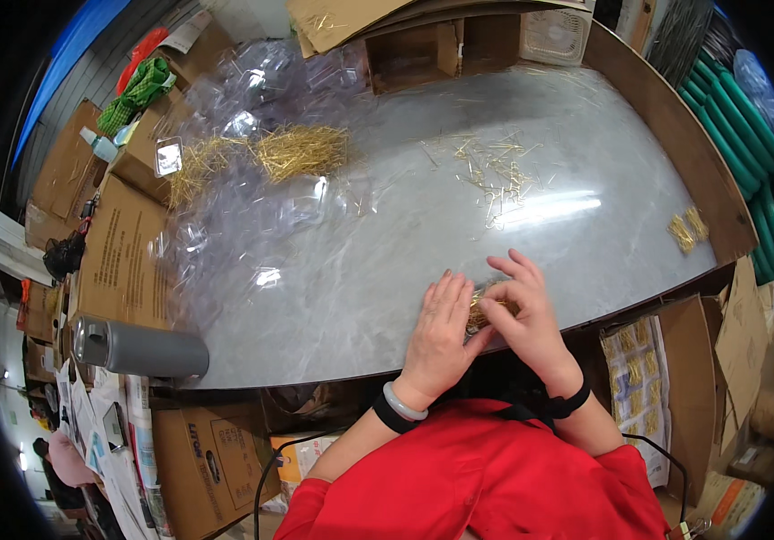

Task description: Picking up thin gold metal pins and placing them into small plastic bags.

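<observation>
Near the front edge of the grey table (387,243), a small cluster of gold-coloured wire pieces (477,317) lies between my hands, partly covered by them. My left hand (441,331) rests beside it, with the fingers stretched out and the thumb reaching along its near side. From the right, my right hand (527,313) bends its thumb and index finger onto the cluster, closed in a pinch, while its other fingers are raised. Beyond my hands, loose gold wire pieces (499,180) are scattered, some with bent ends.
Clear plastic boxes (252,193) and a gold wire heap (304,153) cover the table's left side. A grey bottle (148,349) lies at the left front. Two small gold bundles (688,230) sit by the right cardboard border (675,135). Open cardboard compartments (414,58) stand at the back.
</observation>
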A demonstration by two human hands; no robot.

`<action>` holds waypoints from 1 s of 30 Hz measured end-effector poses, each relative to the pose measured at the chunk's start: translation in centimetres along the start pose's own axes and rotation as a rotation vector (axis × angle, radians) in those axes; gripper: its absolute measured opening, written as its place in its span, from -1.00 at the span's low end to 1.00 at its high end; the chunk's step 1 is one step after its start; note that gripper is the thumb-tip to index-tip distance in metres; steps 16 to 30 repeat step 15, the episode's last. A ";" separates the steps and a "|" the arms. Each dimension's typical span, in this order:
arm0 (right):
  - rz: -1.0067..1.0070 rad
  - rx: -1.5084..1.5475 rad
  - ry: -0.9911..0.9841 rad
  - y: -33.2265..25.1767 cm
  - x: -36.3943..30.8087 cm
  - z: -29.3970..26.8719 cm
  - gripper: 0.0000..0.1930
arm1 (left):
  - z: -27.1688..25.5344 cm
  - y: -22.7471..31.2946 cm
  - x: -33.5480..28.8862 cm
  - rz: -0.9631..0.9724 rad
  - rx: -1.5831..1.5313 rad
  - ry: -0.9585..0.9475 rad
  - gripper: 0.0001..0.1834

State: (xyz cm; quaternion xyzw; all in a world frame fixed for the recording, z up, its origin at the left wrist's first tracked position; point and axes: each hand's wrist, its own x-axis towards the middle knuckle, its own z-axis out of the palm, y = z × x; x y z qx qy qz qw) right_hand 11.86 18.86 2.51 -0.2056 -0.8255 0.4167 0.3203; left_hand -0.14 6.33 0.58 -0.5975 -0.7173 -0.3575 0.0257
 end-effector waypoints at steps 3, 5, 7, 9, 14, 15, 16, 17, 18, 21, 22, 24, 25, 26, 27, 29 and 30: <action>0.130 0.166 0.018 -0.1 -0.1 -0.8 -0.91 | -0.2 0.2 0.0 -0.013 -0.014 0.017 -0.28; 0.165 0.216 0.014 0.4 -0.6 -0.9 -0.91 | -0.2 0.2 0.0 -0.025 -0.024 0.031 -0.29; 0.268 0.335 0.050 0.7 -1.4 -0.9 -0.92 | -0.1 0.0 -0.1 -0.021 -0.017 0.033 -0.28; 0.252 0.264 0.058 0.7 -2.2 -1.2 -0.93 | -0.1 0.0 -0.2 -0.024 -0.020 0.036 -0.29; 0.303 0.281 0.070 0.4 -3.3 -2.2 -0.93 | 0.1 0.0 -0.2 -0.023 -0.032 0.030 -0.28; 0.342 0.334 0.070 0.3 -3.5 -2.3 -0.93 | 0.1 0.0 -0.2 -0.025 -0.026 0.020 -0.27; 0.342 0.334 0.070 0.3 -3.5 -2.3 -0.93 | 0.1 0.0 -0.2 -0.025 -0.026 0.020 -0.27; 0.342 0.334 0.070 0.3 -3.5 -2.3 -0.93 | 0.1 0.0 -0.2 -0.025 -0.026 0.020 -0.27; 0.342 0.334 0.070 0.3 -3.5 -2.3 -0.93 | 0.1 0.0 -0.2 -0.025 -0.026 0.020 -0.27; 0.342 0.334 0.070 0.3 -3.5 -2.3 -0.93 | 0.1 0.0 -0.2 -0.025 -0.026 0.020 -0.27; 0.342 0.334 0.070 0.3 -3.5 -2.3 -0.93 | 0.1 0.0 -0.2 -0.025 -0.026 0.020 -0.27; 0.342 0.334 0.070 0.3 -3.5 -2.3 -0.93 | 0.1 0.0 -0.2 -0.025 -0.026 0.020 -0.27; 0.342 0.334 0.070 0.3 -3.5 -2.3 -0.93 | 0.1 0.0 -0.2 -0.025 -0.026 0.020 -0.27; 0.342 0.334 0.070 0.3 -3.5 -2.3 -0.93 | 0.1 0.0 -0.2 -0.025 -0.026 0.020 -0.27; 0.342 0.334 0.070 0.3 -3.5 -2.3 -0.93 | 0.1 0.0 -0.2 -0.025 -0.026 0.020 -0.27; 0.342 0.334 0.070 0.3 -3.5 -2.3 -0.93 | 0.1 0.0 -0.2 -0.025 -0.026 0.020 -0.27; 0.342 0.334 0.070 0.3 -3.5 -2.3 -0.93 | 0.1 0.0 -0.2 -0.025 -0.026 0.020 -0.27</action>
